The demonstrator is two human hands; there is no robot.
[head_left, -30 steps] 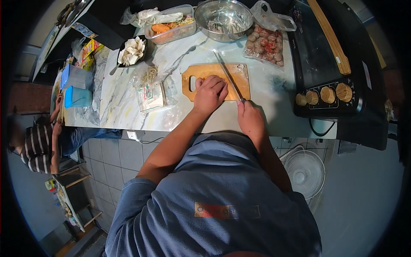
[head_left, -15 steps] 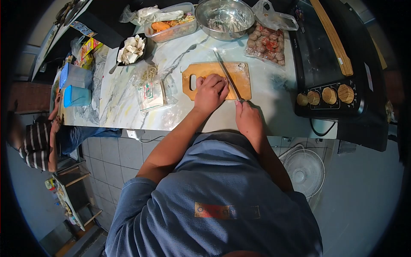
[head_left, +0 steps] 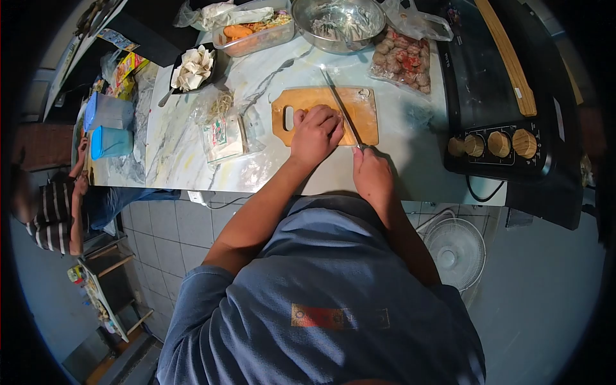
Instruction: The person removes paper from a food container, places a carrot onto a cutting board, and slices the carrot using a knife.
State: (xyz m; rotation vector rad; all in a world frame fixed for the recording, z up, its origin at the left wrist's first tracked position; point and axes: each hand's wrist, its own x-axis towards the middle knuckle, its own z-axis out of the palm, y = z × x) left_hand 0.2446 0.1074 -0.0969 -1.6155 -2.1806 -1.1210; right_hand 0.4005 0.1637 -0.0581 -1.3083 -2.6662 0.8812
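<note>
A wooden cutting board (head_left: 367,115) with a handle slot lies on the marble-patterned counter. My left hand (head_left: 316,136) rests on it with fingers curled; whatever is beneath them is hidden. In my right hand (head_left: 372,172), closed round its handle, is a long knife (head_left: 340,102). The blade slants up and left across the board, just right of my left fingers, its tip past the far edge. Left of the board lie plastic packets (head_left: 224,138), one holding something white and flat.
A steel bowl (head_left: 338,24), a food container (head_left: 253,35), a bag of meatballs (head_left: 402,61) and a black bowl of folded wrappers (head_left: 194,68) stand behind. A black stove (head_left: 500,144) is at right. Another person (head_left: 58,208) sits at far left.
The whole view has shifted slightly, with the counter items a little higher in it. Both hands keep nearly the same places on and beside the board, and the knife remains in my right hand.
</note>
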